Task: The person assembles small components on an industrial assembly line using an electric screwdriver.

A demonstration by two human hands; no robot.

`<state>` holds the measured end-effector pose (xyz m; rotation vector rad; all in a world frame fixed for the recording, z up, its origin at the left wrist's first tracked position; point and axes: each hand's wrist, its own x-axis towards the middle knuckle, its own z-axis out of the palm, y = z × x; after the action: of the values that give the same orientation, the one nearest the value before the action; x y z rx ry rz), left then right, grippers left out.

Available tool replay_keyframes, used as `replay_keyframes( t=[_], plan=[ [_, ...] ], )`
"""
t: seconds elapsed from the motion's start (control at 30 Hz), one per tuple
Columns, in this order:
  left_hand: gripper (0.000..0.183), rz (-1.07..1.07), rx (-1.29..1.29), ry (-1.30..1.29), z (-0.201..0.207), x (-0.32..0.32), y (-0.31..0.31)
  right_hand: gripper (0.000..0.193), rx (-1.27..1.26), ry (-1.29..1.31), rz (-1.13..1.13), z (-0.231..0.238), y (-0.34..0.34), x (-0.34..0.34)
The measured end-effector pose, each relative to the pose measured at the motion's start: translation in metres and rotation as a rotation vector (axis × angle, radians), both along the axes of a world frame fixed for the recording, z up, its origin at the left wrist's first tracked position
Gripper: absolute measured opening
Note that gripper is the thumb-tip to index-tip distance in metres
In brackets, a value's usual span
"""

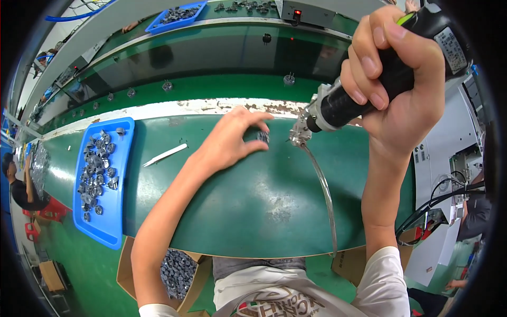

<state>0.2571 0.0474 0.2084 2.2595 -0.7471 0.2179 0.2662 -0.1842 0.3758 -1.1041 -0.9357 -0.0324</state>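
Note:
My right hand [393, 74] is wrapped round a black power screwdriver [346, 105], tilted so that its metal nose [302, 129] points down and left over the green bench. From that nose a clear tube [323, 185] curves down to the bench's near edge. My left hand [232, 134] is curled at the middle of the bench, its thumb and fingers round a small dark grey part [262, 137]. Fingers partly cover this part, so its full shape is hidden. A gap separates it from the screwdriver's nose.
A blue tray [127, 174] of small grey parts lies left, beside a white pen-like tool [165, 155]. Beyond a worn white ledge [200, 107], parts [167, 85] stand spaced along a green strip. Below the bench is a cardboard box [127, 269] of dark parts. Other people are at both sides.

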Motion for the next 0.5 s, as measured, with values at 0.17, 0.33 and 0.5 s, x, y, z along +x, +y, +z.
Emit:
replay_keyframes(
  t=[0.17, 0.33, 0.5],
  plan=[
    [0.063, -0.038, -0.163, 0.200, -0.008, -0.017, -0.007, 0.024, -0.013, 0.226, -0.395, -0.002, 0.037, -0.019],
    [0.063, -0.021, -0.226, 0.318, -0.006, -0.018, -0.007, 0.026, -0.075, 0.209, -0.395, -0.013, 0.049, -0.016],
    [0.065, -0.036, -0.171, 0.185, -0.012, -0.016, -0.006, 0.028, -0.121, 0.187, -0.396, -0.018, 0.058, -0.016]
  ],
)
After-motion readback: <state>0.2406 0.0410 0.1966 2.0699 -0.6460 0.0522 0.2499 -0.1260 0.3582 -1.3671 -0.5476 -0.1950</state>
